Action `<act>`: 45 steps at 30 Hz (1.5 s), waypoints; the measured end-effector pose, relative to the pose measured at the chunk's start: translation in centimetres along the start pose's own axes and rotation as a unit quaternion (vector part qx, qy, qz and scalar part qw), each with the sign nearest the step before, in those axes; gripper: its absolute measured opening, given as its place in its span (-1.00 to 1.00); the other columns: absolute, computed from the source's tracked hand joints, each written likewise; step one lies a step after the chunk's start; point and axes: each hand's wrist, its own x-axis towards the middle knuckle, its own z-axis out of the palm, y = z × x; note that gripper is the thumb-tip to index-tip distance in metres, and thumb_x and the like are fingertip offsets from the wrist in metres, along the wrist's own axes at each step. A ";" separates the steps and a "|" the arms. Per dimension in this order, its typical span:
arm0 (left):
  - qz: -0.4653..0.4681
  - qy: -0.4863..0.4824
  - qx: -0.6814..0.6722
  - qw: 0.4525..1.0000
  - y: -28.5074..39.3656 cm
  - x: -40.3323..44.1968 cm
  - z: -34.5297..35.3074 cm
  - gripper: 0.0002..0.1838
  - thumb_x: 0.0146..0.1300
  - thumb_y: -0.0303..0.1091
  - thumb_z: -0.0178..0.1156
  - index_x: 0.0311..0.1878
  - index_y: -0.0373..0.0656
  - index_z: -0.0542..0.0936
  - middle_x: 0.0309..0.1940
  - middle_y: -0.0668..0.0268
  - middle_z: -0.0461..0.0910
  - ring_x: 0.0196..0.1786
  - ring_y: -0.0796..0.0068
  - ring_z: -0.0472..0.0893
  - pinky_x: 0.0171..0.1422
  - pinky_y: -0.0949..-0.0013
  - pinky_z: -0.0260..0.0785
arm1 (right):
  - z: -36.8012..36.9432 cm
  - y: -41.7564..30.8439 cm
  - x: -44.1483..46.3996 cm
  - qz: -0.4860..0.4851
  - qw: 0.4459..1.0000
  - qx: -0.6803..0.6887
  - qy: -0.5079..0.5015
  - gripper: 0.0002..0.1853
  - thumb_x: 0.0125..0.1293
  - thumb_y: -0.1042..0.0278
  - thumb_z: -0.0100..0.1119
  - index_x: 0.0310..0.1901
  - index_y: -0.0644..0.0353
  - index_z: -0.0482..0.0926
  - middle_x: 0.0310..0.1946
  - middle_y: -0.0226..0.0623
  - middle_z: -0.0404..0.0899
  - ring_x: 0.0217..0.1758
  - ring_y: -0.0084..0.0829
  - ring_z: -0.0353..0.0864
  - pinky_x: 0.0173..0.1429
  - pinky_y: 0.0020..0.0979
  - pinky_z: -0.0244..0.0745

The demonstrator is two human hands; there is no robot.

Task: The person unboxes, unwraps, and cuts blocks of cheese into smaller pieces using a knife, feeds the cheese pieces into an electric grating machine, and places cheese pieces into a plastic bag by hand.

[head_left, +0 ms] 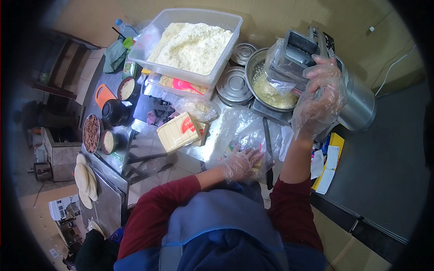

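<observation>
your left hand (pixel 239 165) lies fingers extended on a clear bag (pixel 266 163), contents hard to make out; your right hand (pixel 322 92) bends at the metal machine (pixel 294 58), grip impossible to tell; the machine partly covers a bowl (pixel 249 80).

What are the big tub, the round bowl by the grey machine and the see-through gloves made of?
Big tub: probably plastic, smooth and cloudy-clear; its walls let light through.
Round bowl: looks like metal, maybe steel; its grey rim shines.
Gloves: likely thin plastic film, glossy and crinkly; skin shows through the wrinkles.
</observation>
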 end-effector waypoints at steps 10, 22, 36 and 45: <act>0.002 -0.006 0.007 1.000 0.1 -0.1 -0.3 -0.12 0.35 0.03 0.11 0.59 -0.17 0.00 0.55 0.06 0.11 0.57 0.09 0.16 0.56 -0.26 -0.07 | -0.3 1.5 0.0 -0.080 0.996 -0.039 -0.020 -0.75 0.37 0.60 -0.13 -0.50 0.16 0.21 -0.42 -0.19 0.51 -0.10 -0.13 0.68 0.35 0.13 0.43; 0.023 -0.002 0.009 1.000 -0.4 0.0 0.2 -0.16 0.38 0.07 0.02 0.58 -0.17 0.03 0.53 0.03 0.15 0.54 0.05 0.20 0.54 -0.28 -0.08 | 0.2 -1.3 3.4 0.119 0.989 0.079 0.040 -0.72 0.32 0.31 -0.27 -0.54 0.20 0.26 -0.48 -0.18 0.43 -0.17 -0.15 0.57 0.34 -0.02 0.39; 0.049 0.017 0.010 0.999 -1.2 0.8 0.7 -0.21 0.44 0.10 -0.10 0.58 -0.16 0.05 0.47 0.03 0.26 0.46 0.04 0.33 0.48 -0.19 0.08 | 0.3 -0.1 0.0 0.021 1.000 -0.008 0.016 -0.68 0.39 0.32 -0.33 -0.55 0.19 0.22 -0.47 -0.18 0.43 -0.09 -0.14 0.57 0.42 0.03 0.30; 0.017 -0.002 -0.037 0.999 -2.8 3.7 2.8 -0.34 0.44 0.09 -0.08 0.47 -0.10 0.32 -0.05 0.04 0.64 0.02 0.07 0.66 0.13 -0.01 0.45 | -0.4 0.5 7.0 0.103 0.981 0.163 0.032 -0.73 0.36 0.29 -0.14 -0.52 0.14 0.28 -0.47 -0.30 0.36 -0.21 -0.25 0.48 0.33 0.02 0.37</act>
